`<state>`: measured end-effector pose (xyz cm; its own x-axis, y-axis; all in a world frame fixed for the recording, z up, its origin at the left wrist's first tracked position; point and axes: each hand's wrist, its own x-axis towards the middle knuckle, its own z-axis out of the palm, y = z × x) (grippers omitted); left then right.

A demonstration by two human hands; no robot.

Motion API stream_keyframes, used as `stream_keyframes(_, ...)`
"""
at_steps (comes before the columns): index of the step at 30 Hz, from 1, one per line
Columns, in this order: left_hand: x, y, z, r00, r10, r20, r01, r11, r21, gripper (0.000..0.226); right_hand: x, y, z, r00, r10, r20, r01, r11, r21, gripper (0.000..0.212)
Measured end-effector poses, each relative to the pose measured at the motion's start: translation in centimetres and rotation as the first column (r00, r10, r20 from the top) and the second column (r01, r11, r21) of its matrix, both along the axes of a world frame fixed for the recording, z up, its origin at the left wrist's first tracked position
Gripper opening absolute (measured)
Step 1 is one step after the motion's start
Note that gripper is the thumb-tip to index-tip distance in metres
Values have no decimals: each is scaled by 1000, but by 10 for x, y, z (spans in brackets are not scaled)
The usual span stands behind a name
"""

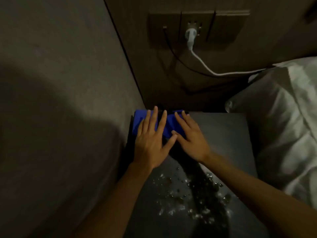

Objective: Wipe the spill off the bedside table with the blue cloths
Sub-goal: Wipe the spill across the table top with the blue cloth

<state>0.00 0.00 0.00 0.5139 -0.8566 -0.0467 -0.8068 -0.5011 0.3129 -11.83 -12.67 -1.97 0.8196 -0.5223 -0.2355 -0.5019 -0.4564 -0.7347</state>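
Flat on the blue cloths (139, 123): left grip (151, 141) and right grip (192, 140), at the counter's (223, 134) far left corner.
Both released, fingers straight; cloths folded, creased; spill (197, 194) beads glistening on the smooth dark top.

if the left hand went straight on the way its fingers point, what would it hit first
Probably the brown back wall. The left hand lies flat on a blue cloth, its fingertips just past the cloth's far edge. Depth is unclear in the dim light.

The left hand (151, 141) and right hand (191, 140) lie flat, fingers straight, thumbs apparently touching.
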Motion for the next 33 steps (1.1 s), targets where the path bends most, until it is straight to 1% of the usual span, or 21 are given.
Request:
stream_keyframes(3, 10, 2, -25, 998, 8, 65, -10, 1000, 27, 76, 15, -5, -22, 991, 58, -121, -78, 983, -166, 74)
stream_keyframes(6, 20, 4, -53, 994, 2, 108, -3, 1000, 5, 72, 30, 2, -39, 978, 94, -186, -143, 951, -273, 79)
stream_keyframes(8, 28, 6, -68, 992, 1, 127, 2, 1000, -23, 68, 39, 5, -50, 968, 88, -235, -161, 935, -315, 83)
stream_keyframes(10, 33, 11, -80, 992, 17, 128, -14, 1000, -28, 68, 47, 6, -57, 953, 41, -299, -143, 934, -328, 75)
stream_keyframes(13, 29, 15, -91, 994, 84, 74, -85, 996, 15, 75, 56, 9, -64, 931, -10, -366, -137, 918, -373, 66)
stream_keyframes(17, 20, 6, -92, 981, 191, 17, -191, 976, 104, 80, 61, 16, -69, 920, -38, -390, -143, 894, -425, 65)
stream_keyframes(21, 19, 2, -91, 977, 210, 41, -213, 954, 213, 84, 53, 9, -76, 930, -2, -367, -198, 839, -507, 68)
stream_keyframes(24, 17, 0, -93, 973, 220, 64, -228, 950, 212, 86, 49, 2, -83, 932, 5, -363, -214, 816, -537, 65)
stream_keyframes(29, 16, 1, -94, 969, 233, 78, -244, 949, 200, 81, 41, -7, -83, 938, 17, -346, -210, 822, -530, 64)
stream_keyframes(33, 14, -2, -95, 967, 237, 90, -252, 939, 233, 82, 28, -18, -82, 933, -13, -360, -193, 827, -528, 62)
